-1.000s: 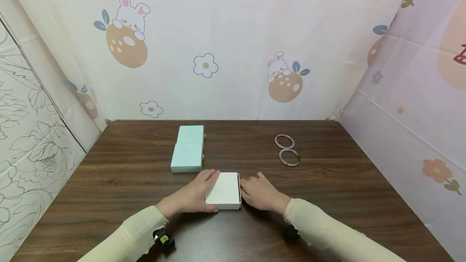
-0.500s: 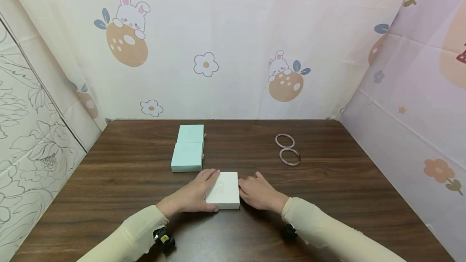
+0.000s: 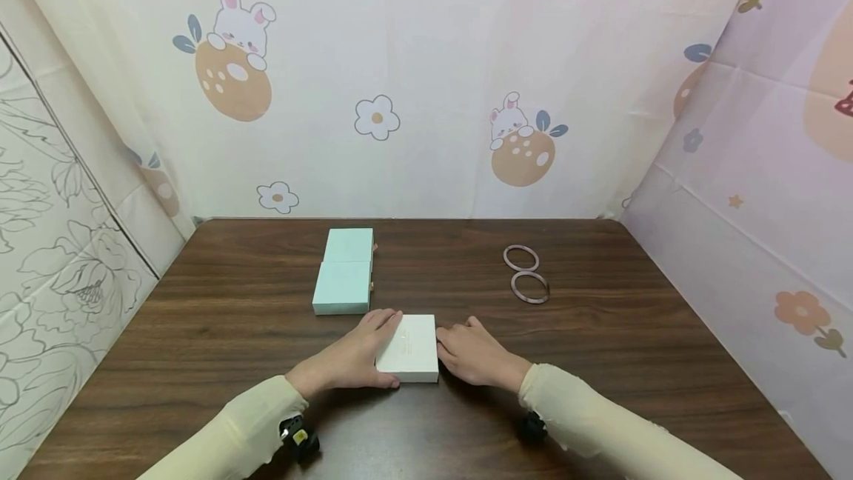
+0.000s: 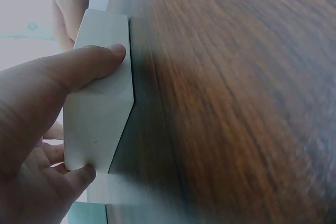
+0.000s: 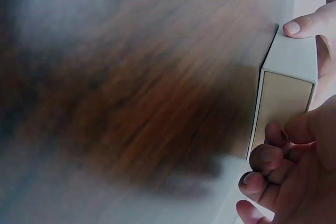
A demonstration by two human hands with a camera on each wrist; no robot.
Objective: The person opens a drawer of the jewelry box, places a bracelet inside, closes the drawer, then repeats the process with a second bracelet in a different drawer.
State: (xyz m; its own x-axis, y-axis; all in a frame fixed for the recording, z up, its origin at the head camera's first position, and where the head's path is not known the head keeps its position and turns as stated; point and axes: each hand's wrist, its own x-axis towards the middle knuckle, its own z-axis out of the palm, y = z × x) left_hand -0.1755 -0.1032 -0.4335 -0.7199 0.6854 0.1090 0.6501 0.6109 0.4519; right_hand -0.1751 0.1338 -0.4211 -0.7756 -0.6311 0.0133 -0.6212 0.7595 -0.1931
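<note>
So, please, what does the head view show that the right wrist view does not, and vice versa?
Only the head view shows two pale-green square boxes and two greyish-purple rings.

Only the right wrist view shows the tan rectangular end panel of the white square box.

Both share the box, the dark brown wooden table, the left hand and the right hand.
</note>
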